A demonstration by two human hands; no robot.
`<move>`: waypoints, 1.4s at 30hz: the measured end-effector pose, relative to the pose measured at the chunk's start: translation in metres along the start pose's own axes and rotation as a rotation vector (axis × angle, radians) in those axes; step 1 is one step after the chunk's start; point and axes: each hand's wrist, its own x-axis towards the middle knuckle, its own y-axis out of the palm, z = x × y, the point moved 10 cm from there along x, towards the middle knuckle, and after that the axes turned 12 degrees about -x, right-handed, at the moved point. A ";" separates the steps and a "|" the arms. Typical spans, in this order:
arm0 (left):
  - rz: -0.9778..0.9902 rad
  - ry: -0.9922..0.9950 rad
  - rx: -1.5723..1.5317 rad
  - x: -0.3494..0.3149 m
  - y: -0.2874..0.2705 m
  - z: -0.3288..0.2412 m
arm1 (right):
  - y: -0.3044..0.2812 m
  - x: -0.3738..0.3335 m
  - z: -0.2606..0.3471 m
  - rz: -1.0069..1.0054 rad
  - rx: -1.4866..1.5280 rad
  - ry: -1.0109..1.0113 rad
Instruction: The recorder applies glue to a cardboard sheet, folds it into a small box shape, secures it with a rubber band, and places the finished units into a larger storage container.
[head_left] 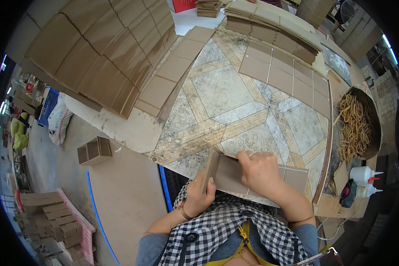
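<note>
A scored brown cardboard strip (228, 170) lies at the near edge of the patterned tabletop, its left end folded upright. My left hand (198, 195) grips that raised end, the thumb on the inner side and the fingers behind it. My right hand (259, 170) is closed at the strip's far edge, its fingers curled and pressed down, with the fingertips partly hidden. To the right, the strip's flat end (295, 177) carries a white line like glue along its edge. Farther off on the table lies another flat cardboard strip (281, 73) with white lines across it.
Stacked cardboard (106, 48) fills the far left of the table (217, 88), with another stack (275, 33) at the back. A tub of rubber bands (357, 122) and white squeeze bottles (363, 175) stand at right. A divided cardboard box (94, 150) sits at left.
</note>
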 end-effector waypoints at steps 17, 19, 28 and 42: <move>0.201 0.155 -0.040 0.026 0.008 -0.037 | -0.002 0.014 -0.008 -0.058 0.031 -0.061; 0.265 0.129 -0.032 0.027 0.012 -0.035 | -0.001 0.009 -0.005 -0.059 0.030 -0.085; 0.533 0.125 0.081 0.048 0.023 -0.057 | 0.007 0.015 -0.014 -0.017 0.095 0.008; 0.748 0.172 0.294 0.031 0.050 -0.056 | -0.020 -0.140 -0.106 -0.693 0.438 0.601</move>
